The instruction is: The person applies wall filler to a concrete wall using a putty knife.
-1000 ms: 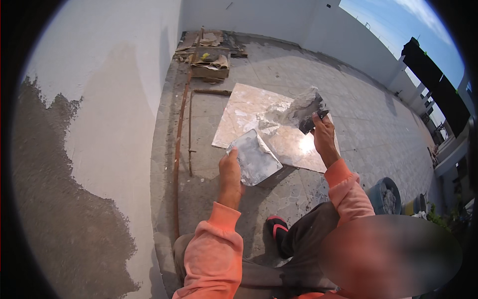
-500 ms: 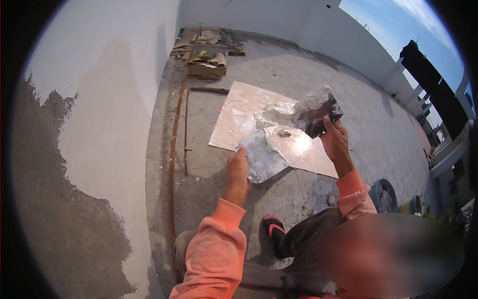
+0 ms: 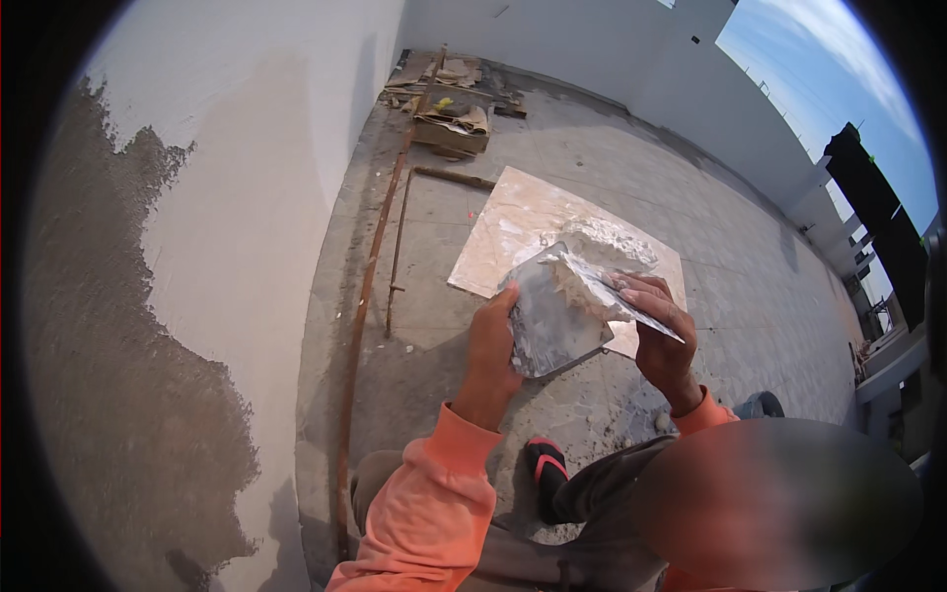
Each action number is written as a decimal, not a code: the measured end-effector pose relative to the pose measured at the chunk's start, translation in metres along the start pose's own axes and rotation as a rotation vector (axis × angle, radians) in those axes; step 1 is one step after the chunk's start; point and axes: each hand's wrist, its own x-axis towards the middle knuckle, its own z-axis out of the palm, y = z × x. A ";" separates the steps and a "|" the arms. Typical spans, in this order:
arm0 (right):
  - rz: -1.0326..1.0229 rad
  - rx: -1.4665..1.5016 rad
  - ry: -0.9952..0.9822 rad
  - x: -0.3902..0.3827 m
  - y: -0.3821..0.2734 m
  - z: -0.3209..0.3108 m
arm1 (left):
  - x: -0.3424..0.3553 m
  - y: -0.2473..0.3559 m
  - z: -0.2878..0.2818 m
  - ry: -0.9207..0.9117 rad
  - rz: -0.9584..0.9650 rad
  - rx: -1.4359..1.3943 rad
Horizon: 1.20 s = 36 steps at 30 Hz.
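Observation:
My left hand (image 3: 493,340) is closed on the near left edge of a flat grey trowel (image 3: 552,335), its face smeared with wet plaster; any handle underneath is hidden. In my right hand (image 3: 661,340) is a wide scraper (image 3: 646,314), a thin flat blade tilted over the trowel's right side, fingers lying along its back. The scraper meets a ridge of whitish plaster (image 3: 572,286) on the trowel. Beneath both tools lies a pale square board (image 3: 503,217), with a heap of plaster (image 3: 607,242) on its far part.
At left stands a wall (image 3: 237,237), partly coated white, with a rough grey patch (image 3: 128,335). Along its foot runs a rusty bar (image 3: 373,276). Boards and a box (image 3: 449,133) are stacked farther off. A bucket (image 3: 760,405) sits at right, behind my right sleeve. My sandalled foot (image 3: 545,459) is below.
My right hand has brought the scraper leftward and down from above the board onto the trowel, turning its blade. Plaster that covered the scraper now lies ridged at the trowel's right side. The view has shifted slightly.

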 end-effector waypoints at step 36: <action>0.035 -0.606 -0.379 -0.040 0.064 0.021 | -0.037 0.014 0.014 0.092 0.418 0.316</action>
